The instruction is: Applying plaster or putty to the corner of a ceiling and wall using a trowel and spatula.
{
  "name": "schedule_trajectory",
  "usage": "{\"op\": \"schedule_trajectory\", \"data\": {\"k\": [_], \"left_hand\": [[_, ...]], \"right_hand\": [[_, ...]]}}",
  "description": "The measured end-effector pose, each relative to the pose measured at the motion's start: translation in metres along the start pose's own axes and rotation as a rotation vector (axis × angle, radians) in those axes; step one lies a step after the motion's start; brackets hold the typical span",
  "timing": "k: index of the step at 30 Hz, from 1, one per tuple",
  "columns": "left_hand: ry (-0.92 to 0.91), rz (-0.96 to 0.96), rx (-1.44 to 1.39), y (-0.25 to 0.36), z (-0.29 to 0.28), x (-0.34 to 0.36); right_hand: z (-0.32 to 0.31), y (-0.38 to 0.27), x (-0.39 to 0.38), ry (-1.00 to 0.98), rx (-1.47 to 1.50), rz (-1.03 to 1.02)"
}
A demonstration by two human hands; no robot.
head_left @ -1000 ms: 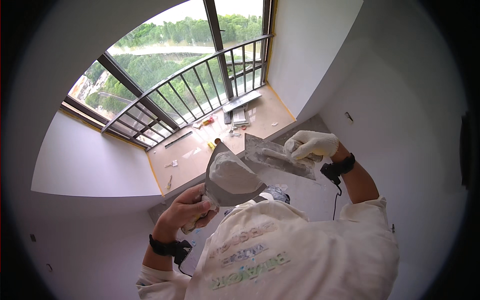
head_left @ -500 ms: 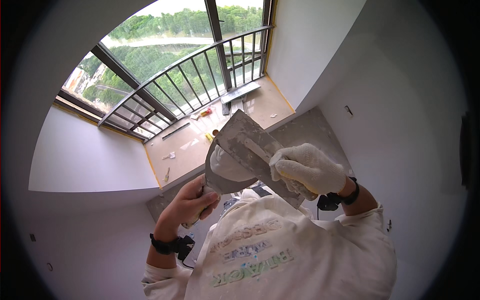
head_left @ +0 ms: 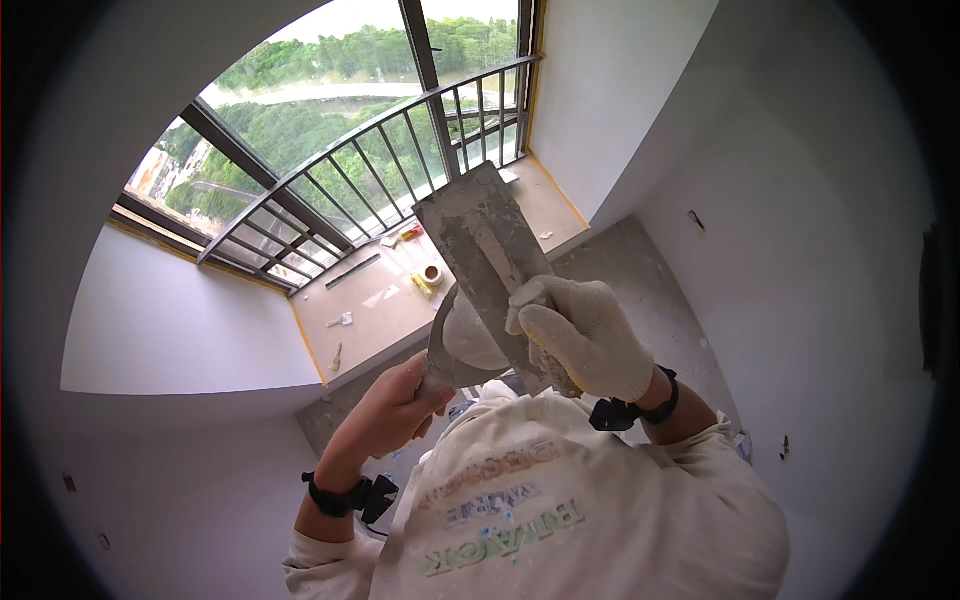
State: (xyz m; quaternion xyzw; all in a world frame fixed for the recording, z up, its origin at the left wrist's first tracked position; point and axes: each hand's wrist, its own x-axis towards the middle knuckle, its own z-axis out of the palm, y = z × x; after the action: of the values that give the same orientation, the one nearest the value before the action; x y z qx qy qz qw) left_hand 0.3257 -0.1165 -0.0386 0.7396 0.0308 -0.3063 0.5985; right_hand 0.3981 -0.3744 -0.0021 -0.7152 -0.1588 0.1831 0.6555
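Observation:
My bare left hand point(head_left: 388, 408) is wrapped round the handle of a wide putty knife point(head_left: 438, 355). A mound of white putty point(head_left: 472, 335) lies on its blade. In my right hand point(head_left: 592, 338), which wears a white knit glove, is a rectangular plastering trowel point(head_left: 475, 225). Its long steel blade is stained grey, slants up and left, and overlaps the knife and part of the putty. Whether the two blades touch, I cannot tell. The trowel's handle is mostly hidden by the glove.
Ahead is a windowsill point(head_left: 385, 325) with a metal railing point(head_left: 330, 170) along the window. On it lie a roll of tape point(head_left: 433, 274), a yellow object point(head_left: 421, 286), a dark strip point(head_left: 352, 272) and two small brushes point(head_left: 341, 320). White walls point(head_left: 800, 300) stand either side.
My right hand has moved left, and the trowel has turned more upright, its far end now higher over the sill. The putty knife has shifted slightly right and is more covered.

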Motion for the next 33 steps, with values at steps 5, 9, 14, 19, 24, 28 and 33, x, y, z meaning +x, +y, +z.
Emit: {"op": "schedule_trajectory", "data": {"k": [5, 9, 14, 19, 24, 28, 33], "left_hand": [[-0.033, 0.033, 0.016, -0.001, -0.003, -0.007], [-0.032, 0.114, -0.482, -0.023, -0.02, -0.041], [0.196, 0.119, -0.751, -0.07, -0.023, -0.068], [0.318, 0.142, -0.69, -0.092, -0.027, -0.083], [0.373, 0.157, -0.694, -0.094, -0.034, -0.085], [0.401, 0.185, -0.703, -0.095, -0.035, -0.087], [0.455, 0.106, -0.67, -0.098, -0.038, -0.088]], "right_hand": [[-0.004, 0.017, 0.011, 0.153, -0.363, -0.121], [-0.056, 0.035, 0.02, 0.052, 0.47, -0.137], [-0.074, 0.039, 0.045, -0.34, 1.425, -0.382], [-0.075, -0.036, 0.07, -0.608, 1.342, -0.648], [-0.086, -0.153, 0.11, -0.259, 1.029, -1.048], [-0.098, -0.247, 0.144, -0.247, 0.949, -1.265], [-0.11, -0.347, 0.178, -0.048, 0.863, -1.326]]}}
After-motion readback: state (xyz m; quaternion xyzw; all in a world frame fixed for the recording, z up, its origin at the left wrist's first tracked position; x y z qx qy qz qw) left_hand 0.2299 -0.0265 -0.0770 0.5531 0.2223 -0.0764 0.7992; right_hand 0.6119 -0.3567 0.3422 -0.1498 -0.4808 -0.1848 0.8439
